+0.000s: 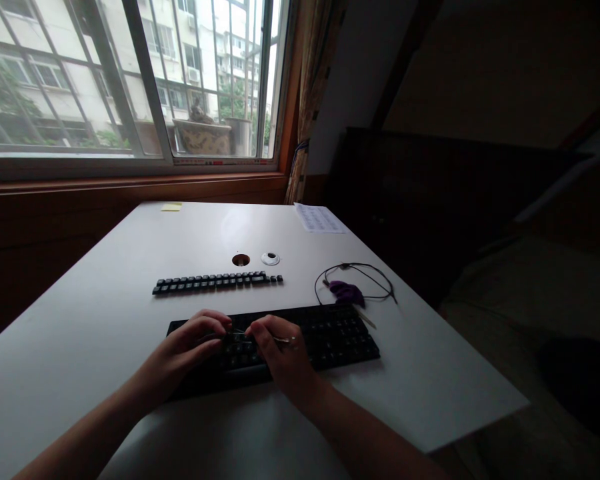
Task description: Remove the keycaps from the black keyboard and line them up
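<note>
A black keyboard (337, 340) lies on the white table in front of me, partly covered by both hands. My right hand (283, 347) is closed over its middle, gripping a wire keycap puller (240, 331) whose thin wires point left and whose end shows at the right of the fist. My left hand (193, 340) is just left of the wires, above the keyboard's left part, with thumb and fingers curled toward each other. What lies between its fingertips is too dark and small to make out. Behind the keyboard, loose black keycaps (210, 283) stand in rows.
The keyboard cable (393, 293) loops at the right beside a purple cloth (347, 292) and a thin pale stick (366, 317). Farther back are a round table hole (241, 260), its white cover (271, 259), printed paper (320, 219) and a yellow note (171, 207).
</note>
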Action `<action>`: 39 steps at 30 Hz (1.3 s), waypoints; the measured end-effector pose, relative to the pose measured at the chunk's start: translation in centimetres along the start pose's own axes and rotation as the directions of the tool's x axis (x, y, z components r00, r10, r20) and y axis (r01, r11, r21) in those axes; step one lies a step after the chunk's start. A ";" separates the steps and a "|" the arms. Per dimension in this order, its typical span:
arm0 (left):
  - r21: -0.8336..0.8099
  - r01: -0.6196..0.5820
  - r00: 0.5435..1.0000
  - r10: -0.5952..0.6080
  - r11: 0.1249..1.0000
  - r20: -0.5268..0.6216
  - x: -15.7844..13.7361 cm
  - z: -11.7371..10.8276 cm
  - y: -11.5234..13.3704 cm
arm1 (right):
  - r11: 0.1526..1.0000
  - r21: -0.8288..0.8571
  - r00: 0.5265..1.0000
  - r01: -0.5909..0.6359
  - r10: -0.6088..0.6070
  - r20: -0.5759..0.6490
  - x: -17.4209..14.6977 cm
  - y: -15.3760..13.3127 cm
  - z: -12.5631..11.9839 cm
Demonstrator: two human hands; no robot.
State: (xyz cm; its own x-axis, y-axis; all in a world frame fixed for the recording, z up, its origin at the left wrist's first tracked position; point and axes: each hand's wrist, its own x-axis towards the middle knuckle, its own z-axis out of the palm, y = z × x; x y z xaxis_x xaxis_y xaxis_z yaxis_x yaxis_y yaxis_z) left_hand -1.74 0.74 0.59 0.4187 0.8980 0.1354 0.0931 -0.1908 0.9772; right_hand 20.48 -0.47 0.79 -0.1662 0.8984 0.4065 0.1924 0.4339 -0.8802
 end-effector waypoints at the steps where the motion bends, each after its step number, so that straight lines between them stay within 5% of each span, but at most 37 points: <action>1: -0.003 0.009 1.000 -0.009 1.000 -0.024 0.0 -0.1 0.0 | 0.999 -0.041 0.999 0.034 -0.035 -0.015 0.1 -0.1 -0.1; 7: -0.034 0.088 0.990 -0.091 0.996 -0.107 -0.1 0.0 0.1 | 0.939 -0.280 0.969 0.198 -0.231 -0.092 0.4 0.0 -0.7; 18: -0.045 0.154 0.988 -0.155 0.987 -0.017 -0.1 0.6 0.7 | 0.824 -0.296 0.876 0.482 -0.461 0.144 -0.2 1.0 0.1; 32: -0.044 0.136 0.989 -0.133 0.990 0.065 -0.1 0.6 0.1 | 0.800 -0.348 0.871 0.489 -0.430 0.237 0.0 0.6 -0.2; 36: 0.105 0.076 0.994 -0.083 0.992 0.067 0.0 0.6 0.3 | 0.808 -0.350 0.871 0.474 -0.371 0.323 0.5 0.7 -1.1; 39: 0.356 -0.087 0.996 0.070 0.930 0.060 0.1 0.3 -0.2 | 0.835 -0.340 0.883 0.433 -0.317 0.347 1.7 0.8 -2.8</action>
State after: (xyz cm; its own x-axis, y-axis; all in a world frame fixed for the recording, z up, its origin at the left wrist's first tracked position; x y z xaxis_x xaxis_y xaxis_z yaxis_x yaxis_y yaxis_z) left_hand -1.46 0.76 0.36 0.4779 0.8570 0.1929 0.3720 -0.3964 0.8393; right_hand 23.06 1.55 1.47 -0.5435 0.6318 0.5527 0.4173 0.7747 -0.4751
